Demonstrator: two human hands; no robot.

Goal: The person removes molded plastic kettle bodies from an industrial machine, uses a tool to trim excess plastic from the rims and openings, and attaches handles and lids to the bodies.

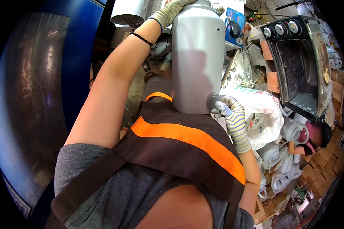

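A large grey cylindrical canister (197, 57) lies along my lap, its narrower neck end pointing away and its base against my dark apron (187, 152) with orange bands. My left hand (175, 12), in a striped knit glove, reaches to the far end and grips the canister near its neck; its fingertips are partly cut off by the frame's edge. Close to the base, my gloved right hand (231, 114) pinches a small dark grey round piece (212, 100) against the canister's side. Whether that piece is fixed to the canister, I cannot tell.
Another grey canister (129, 11) stands at the far left on a white table. A blue metal panel (78, 57) rises on my left. To the right are a white sack (265, 101), an oven-like box (300, 65) with knobs, grey jugs (270, 155) and a person (307, 139).
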